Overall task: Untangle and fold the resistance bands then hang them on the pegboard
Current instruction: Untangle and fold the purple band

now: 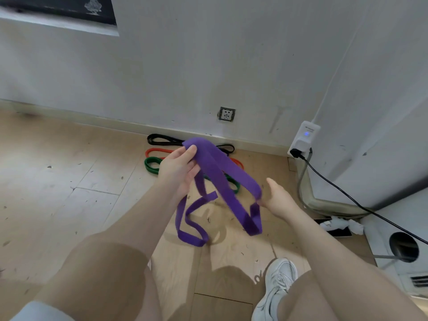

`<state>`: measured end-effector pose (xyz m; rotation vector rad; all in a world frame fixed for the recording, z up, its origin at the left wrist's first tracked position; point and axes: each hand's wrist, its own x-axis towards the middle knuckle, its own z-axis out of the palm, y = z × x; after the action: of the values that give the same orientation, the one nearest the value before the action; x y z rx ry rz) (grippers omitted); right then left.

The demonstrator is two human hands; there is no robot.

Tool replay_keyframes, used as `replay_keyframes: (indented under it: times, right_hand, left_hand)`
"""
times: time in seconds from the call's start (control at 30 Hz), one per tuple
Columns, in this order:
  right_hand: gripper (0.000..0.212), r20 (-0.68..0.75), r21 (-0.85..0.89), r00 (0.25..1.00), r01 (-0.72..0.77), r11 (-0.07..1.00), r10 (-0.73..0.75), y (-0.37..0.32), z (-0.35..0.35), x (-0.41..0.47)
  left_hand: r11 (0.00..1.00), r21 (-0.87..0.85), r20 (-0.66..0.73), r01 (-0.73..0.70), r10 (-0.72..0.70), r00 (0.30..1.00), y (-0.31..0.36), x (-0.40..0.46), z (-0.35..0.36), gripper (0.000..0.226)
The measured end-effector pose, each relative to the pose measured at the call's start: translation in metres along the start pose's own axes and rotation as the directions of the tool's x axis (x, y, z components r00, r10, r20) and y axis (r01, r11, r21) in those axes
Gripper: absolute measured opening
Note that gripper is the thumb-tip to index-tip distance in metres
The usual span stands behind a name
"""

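A wide purple resistance band [217, 172] hangs in the air between my hands, looped and twisted, with its lower loops dangling above the floor. My left hand [179, 169] grips the band's top fold, thumb on it. My right hand [276, 200] pinches a lower fold at the band's right side. On the floor behind, by the baseboard, lie a black band [159, 139], a red band [157, 152] and a green band [151, 164], partly hidden by the purple one. No pegboard is in view.
A white wall with a socket [226, 114] stands ahead. A white plug-in device [303, 141] with a black cable [347, 195] sits at the right corner, above a pipe [324, 202] and crumpled paper [340, 224]. My knees and a white shoe [275, 288] are below.
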<state>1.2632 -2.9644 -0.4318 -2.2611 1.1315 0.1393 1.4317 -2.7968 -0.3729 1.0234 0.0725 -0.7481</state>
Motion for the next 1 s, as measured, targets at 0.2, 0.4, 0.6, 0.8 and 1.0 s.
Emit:
replay_keyframes:
  times: [0.2, 0.4, 0.6, 0.8, 1.0]
  right_hand:
    - [0.027, -0.171, 0.508, 0.924, 0.380, 0.773, -0.342, -0.065, -0.003, -0.025]
    - [0.024, -0.069, 0.736, 0.925, 0.300, 0.606, -0.373, -0.086, 0.008, -0.021]
    - [0.027, -0.140, 0.539, 0.877, 0.457, 0.708, -0.460, -0.092, 0.011, -0.016]
    - [0.034, -0.116, 0.470, 0.881, 0.455, 0.756, -0.458, -0.095, 0.007, -0.014]
    - [0.032, -0.043, 0.646, 0.903, 0.351, 0.677, -0.427, -0.086, -0.006, -0.010]
  left_hand:
    - [0.980, 0.192, 0.064, 0.055, -0.069, 0.996, -0.014, -0.013, 0.013, 0.024]
    - [0.940, 0.342, 0.104, -0.015, -0.022, 0.994, -0.014, -0.013, 0.013, 0.033]
    - [0.793, 0.572, 0.116, -0.210, 0.175, 0.978, -0.009, -0.009, 0.012, 0.021]
    - [0.307, 0.870, 0.308, -0.385, 0.269, 0.913, -0.016, -0.004, 0.014, 0.029]
    - [-0.020, 0.859, 0.499, -0.512, 0.258, 0.827, 0.003, -0.007, 0.008, 0.018]
